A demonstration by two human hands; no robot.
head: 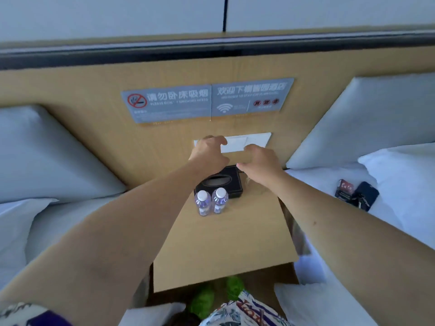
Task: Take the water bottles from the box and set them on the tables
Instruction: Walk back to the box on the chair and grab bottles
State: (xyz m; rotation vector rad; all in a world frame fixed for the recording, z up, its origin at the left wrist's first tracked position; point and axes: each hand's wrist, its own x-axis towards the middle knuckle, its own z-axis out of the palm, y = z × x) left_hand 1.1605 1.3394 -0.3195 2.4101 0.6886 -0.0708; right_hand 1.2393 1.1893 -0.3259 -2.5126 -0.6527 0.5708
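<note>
Wooden nightstand (226,243): two water bottles (211,202), black tissue box (220,183).

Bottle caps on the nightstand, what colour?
White, on both water bottles; head view, the only one, shows them clearly.
</note>
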